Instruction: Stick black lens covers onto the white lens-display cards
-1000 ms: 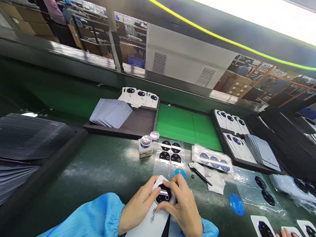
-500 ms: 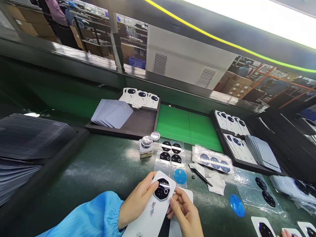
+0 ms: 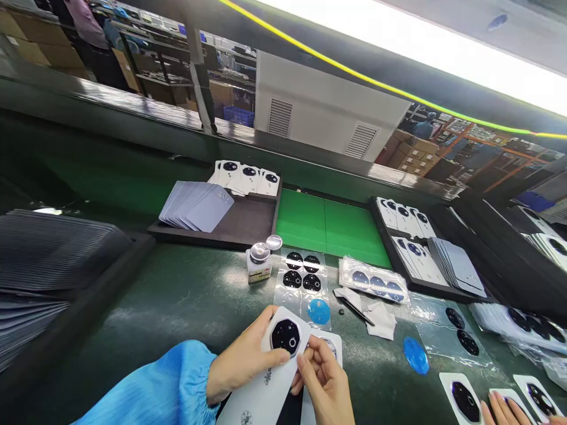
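Observation:
My left hand is closed around the left side of a white phone back cover, which lies tilted at the bottom middle. A black octagonal camera lens panel sits near its top, and my left thumb presses at the panel's lower edge. Pinched at the cover's right edge is my right hand, its fingertips partly hidden. Partly covered by that hand, a second white cover lies underneath. Just beyond them is a clear sheet of black lens stickers with a blue round film.
Trays of covers stand at the left, back and right. A pump bottle, tweezers and a white cloth lie ahead. Another person's hand touches covers at the lower right.
My left thumb has slid from the lens panel's upper left to its lower edge. At the lower right the other person's hand has come further into view. The camera view has shifted slightly.

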### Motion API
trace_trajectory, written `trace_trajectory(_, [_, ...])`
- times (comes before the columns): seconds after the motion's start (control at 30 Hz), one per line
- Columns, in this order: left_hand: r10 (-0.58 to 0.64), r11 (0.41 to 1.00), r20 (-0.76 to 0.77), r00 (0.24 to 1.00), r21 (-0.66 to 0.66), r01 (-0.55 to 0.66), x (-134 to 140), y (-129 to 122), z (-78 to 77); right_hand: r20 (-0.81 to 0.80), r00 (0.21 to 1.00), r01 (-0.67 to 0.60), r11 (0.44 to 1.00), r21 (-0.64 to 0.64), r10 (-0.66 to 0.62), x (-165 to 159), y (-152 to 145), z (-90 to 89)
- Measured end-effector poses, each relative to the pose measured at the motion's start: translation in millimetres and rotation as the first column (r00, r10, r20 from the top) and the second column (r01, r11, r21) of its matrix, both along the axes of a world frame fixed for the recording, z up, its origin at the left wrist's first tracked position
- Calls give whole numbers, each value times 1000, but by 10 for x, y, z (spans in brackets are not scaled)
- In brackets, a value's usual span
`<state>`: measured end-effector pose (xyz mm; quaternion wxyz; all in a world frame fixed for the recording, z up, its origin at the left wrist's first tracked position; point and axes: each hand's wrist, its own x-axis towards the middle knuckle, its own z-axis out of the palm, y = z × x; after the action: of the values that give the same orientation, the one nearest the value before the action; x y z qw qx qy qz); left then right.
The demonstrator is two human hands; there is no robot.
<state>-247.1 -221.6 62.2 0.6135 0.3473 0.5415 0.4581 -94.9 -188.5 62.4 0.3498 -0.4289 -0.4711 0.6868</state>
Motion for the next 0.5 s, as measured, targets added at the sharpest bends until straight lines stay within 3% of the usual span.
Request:
trace_trajectory(0.2, [101, 995, -6, 995, -10, -102, 63, 27, -57, 17, 999, -40, 993, 112, 38, -16, -52, -104])
trace_trajectory(0.3, [160, 986, -59, 985, 48, -157, 87, 49, -79, 64, 998, -35, 987, 155, 26, -16, -82, -153])
trace_trajectory(0.5, [244, 967, -75, 967, 95, -237, 98, 72, 27, 114, 993, -20, 970, 243, -8, -41, -141, -176])
